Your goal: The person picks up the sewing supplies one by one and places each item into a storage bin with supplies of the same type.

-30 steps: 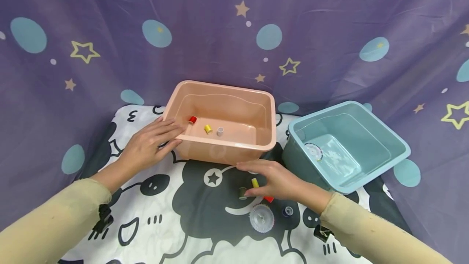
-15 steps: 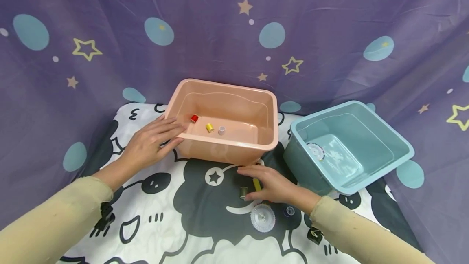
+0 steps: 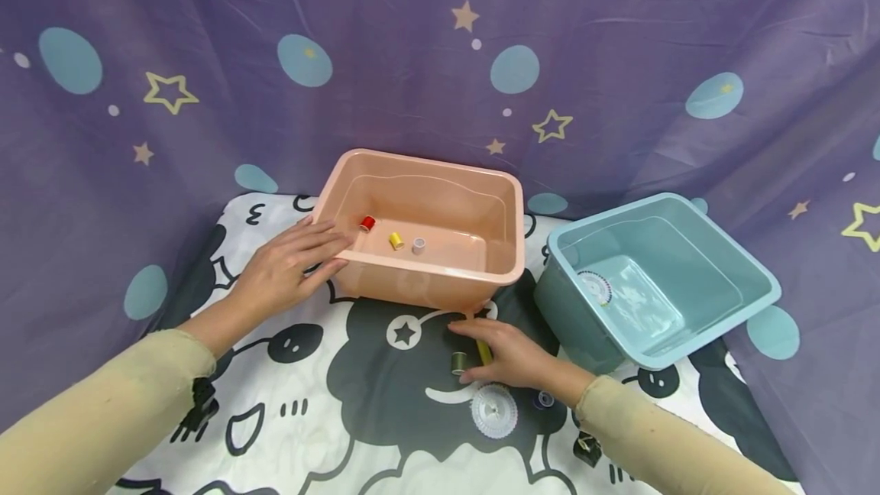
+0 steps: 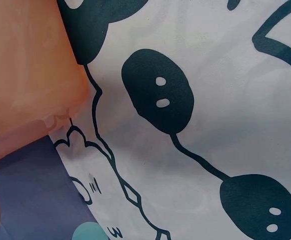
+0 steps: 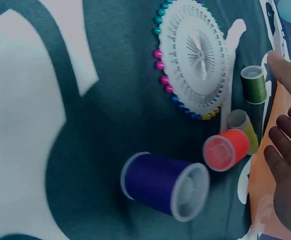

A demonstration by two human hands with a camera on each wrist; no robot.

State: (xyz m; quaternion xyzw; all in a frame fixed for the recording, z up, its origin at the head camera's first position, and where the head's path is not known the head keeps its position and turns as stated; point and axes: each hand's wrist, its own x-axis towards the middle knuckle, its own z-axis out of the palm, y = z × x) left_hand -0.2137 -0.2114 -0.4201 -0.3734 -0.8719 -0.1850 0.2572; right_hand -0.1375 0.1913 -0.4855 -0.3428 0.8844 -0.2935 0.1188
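Observation:
My left hand (image 3: 285, 266) rests with extended fingers on the near left corner of the peach bin (image 3: 426, 269). Over the dark part of the cloth, my right hand (image 3: 512, 357) hovers with thumb and fingers apart. Its thumb tip is close to a green thread spool (image 3: 458, 363); nothing shows in its grasp. A yellow spool (image 3: 484, 352) lies partly under that hand. In the right wrist view a red-orange spool (image 5: 226, 150) leans by the yellow one, and a purple spool (image 5: 160, 184) lies nearer. Beside them is a wheel of pearl-headed pins (image 3: 494, 411).
Inside the peach bin lie a red spool (image 3: 367, 224), a yellow spool (image 3: 396, 241) and a white spool (image 3: 418, 246). A blue-green bin (image 3: 577, 327) at the right holds another pin wheel (image 3: 595, 288). Behind both hangs a purple curtain (image 3: 412, 98).
My right hand has shifted slightly down and left, nearer the green spool, covering the red-orange one in the head view. My left hand stays on the bin's rim.

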